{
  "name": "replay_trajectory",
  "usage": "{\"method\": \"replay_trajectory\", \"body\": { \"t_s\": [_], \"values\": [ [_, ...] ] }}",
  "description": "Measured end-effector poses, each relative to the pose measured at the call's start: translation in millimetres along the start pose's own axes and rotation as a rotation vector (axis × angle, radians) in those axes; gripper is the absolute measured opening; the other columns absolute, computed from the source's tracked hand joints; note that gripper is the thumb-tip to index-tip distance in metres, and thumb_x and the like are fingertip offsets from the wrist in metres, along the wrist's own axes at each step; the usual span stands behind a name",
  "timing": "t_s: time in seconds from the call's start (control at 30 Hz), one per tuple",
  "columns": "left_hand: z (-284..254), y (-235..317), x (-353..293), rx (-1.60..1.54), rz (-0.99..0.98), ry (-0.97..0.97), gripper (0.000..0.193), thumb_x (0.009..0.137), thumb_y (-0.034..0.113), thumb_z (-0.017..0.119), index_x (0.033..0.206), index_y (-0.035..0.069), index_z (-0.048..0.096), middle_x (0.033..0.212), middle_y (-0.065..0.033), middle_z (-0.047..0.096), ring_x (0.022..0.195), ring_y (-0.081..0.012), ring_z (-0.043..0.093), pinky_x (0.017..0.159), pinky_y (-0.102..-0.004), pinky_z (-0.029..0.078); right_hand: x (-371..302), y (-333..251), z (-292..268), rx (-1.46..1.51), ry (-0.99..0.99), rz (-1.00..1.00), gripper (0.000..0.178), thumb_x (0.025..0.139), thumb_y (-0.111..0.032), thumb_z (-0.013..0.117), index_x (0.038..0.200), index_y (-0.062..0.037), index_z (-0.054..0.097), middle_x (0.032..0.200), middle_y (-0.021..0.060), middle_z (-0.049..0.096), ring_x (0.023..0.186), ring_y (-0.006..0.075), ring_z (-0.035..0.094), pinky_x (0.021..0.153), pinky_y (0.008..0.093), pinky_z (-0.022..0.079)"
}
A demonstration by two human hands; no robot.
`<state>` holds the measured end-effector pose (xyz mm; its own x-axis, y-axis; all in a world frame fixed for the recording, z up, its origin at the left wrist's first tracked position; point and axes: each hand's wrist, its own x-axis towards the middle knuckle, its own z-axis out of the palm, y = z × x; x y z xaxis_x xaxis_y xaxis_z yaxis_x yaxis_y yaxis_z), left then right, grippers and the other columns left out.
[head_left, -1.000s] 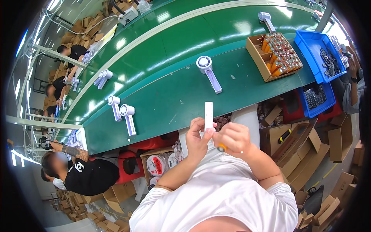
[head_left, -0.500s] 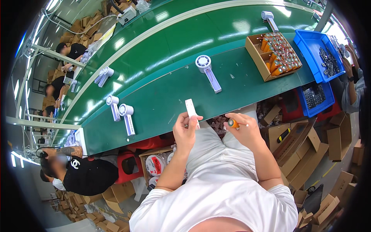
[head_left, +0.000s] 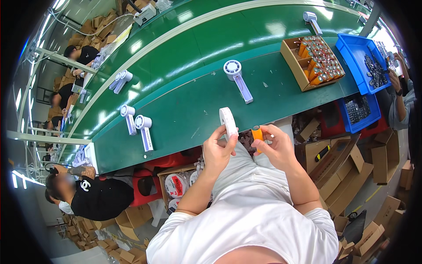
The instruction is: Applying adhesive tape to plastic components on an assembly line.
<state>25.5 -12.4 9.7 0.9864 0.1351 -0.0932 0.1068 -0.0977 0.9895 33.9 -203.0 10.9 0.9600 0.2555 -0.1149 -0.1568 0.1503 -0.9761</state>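
Above my lap at the bench edge, my left hand (head_left: 220, 152) is closed around a narrow white roll of tape or stickers (head_left: 228, 121) with faint printed marks. The roll stands upright, its rim toward me. Close beside it, my right hand (head_left: 278, 147) grips an orange cylindrical battery (head_left: 256, 137) between thumb and fingers, its grey end facing up. A small gap separates battery and roll. Beyond my hands on the green bench lies a white handheld fan (head_left: 240, 81), its handle pointing toward me.
Two more fans (head_left: 144, 132) lie to the left on the bench (head_left: 184, 119). A cardboard box (head_left: 292, 66) of orange batteries stands at right, beside a blue bin (head_left: 351, 48) of dark parts. Another fan pair (head_left: 121, 82) lies on the green conveyor. A co-worker (head_left: 103, 198) sits at left.
My left hand has moved right and slightly up, turning the roll so its rounded side shows. My right hand has tilted the battery upright, closer to the roll.
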Motion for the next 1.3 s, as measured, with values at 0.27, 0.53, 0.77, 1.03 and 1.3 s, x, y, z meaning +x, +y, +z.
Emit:
{"method": "replay_trajectory", "body": {
  "t_s": [0.27, 0.53, 0.77, 1.03, 1.3],
  "values": [
    [4, -4, -2, 0.272, 0.103, 0.019, 0.047, 0.078, 0.007, 0.075, 0.118, -0.011, 0.058, 0.092, -0.0136, 0.069, 0.052, -0.0074, 0.060, 0.047, -0.0235, 0.046, -3, -16, 15, -0.437, 0.071, -0.192, 0.037, 0.081, -0.002, 0.074, 0.116, 0.0048, 0.064, 0.098, 0.0113, 0.064, 0.084, 0.0148, 0.064, 0.073, 0.0263, 0.058],
    [3, -9, -3, 0.635, 0.531, 0.079, 0.050, 0.070, 0.013, 0.080, 0.111, -0.008, 0.060, 0.098, -0.0164, 0.067, 0.050, -0.0159, 0.061, 0.047, -0.0277, 0.050, -2, -16, 20, -0.441, 0.096, -0.282, 0.039, 0.079, -0.002, 0.076, 0.116, 0.0037, 0.064, 0.098, 0.0108, 0.065, 0.082, 0.0150, 0.064, 0.072, 0.0272, 0.059],
    [0, -10, -3, 0.725, 0.528, 0.025, 0.052, 0.073, 0.019, 0.079, 0.114, -0.006, 0.058, 0.102, -0.0164, 0.066, 0.054, -0.0205, 0.062, 0.046, -0.0295, 0.050, -1, -18, 13, -0.453, 0.035, -0.180, 0.036, 0.079, -0.003, 0.076, 0.111, 0.0081, 0.064, 0.095, 0.0096, 0.064, 0.083, 0.0134, 0.064, 0.070, 0.0256, 0.059],
    [-2, -14, -4, 0.713, 0.464, 0.004, 0.047, 0.076, 0.021, 0.077, 0.111, -0.005, 0.058, 0.107, -0.0184, 0.064, 0.058, -0.0258, 0.064, 0.050, -0.0333, 0.052, -1, -19, 6, -0.276, 0.180, -0.285, 0.033, 0.080, -0.005, 0.075, 0.108, 0.0090, 0.064, 0.089, 0.0107, 0.065, 0.075, 0.0132, 0.066, 0.067, 0.0233, 0.055],
    [10, -11, -16, 0.692, 0.498, -0.108, 0.044, 0.079, 0.021, 0.075, 0.111, -0.002, 0.055, 0.100, -0.0176, 0.065, 0.064, -0.0306, 0.065, 0.051, -0.0372, 0.052, 15, -27, -5, -0.049, 0.301, -0.270, 0.034, 0.083, 0.002, 0.072, 0.112, 0.0130, 0.060, 0.102, 0.0088, 0.062, 0.087, 0.0118, 0.058, 0.077, 0.0226, 0.051]
  ]
}}
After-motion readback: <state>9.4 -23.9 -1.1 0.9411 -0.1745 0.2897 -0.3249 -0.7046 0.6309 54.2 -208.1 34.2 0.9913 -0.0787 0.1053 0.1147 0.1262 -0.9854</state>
